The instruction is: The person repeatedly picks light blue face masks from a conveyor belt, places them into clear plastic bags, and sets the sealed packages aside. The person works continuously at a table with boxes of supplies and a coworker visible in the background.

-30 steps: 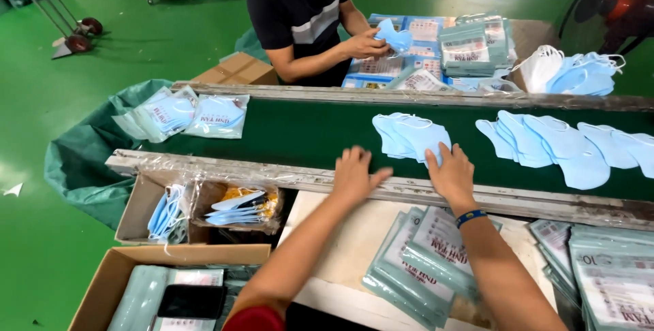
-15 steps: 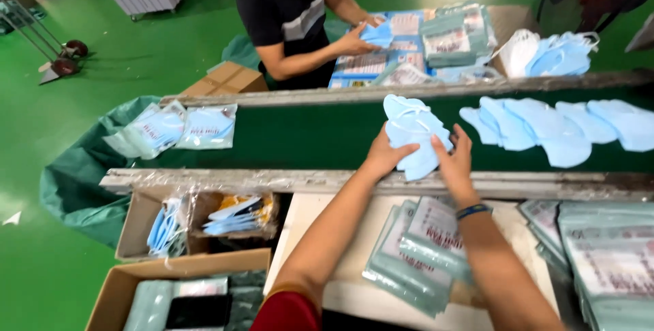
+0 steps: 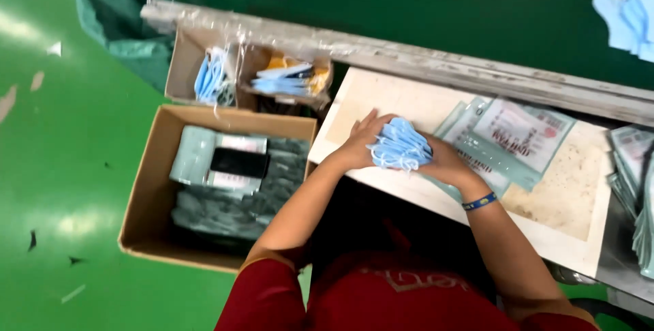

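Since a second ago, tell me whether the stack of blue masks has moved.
Yes. The masks came off the green belt, toward the person, and now sit between both hands over the white table.

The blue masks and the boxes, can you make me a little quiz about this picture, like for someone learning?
1. True or false: both hands press on the stack of blue masks.
2. Which hand has the blue wristband: the left hand or the right hand?
3. What fills the big cardboard box on the green floor? A) loose masks B) sealed packets C) tools

Key
1. True: one hand is on each side of the stack.
2. The right hand.
3. B, stacked sealed packets.
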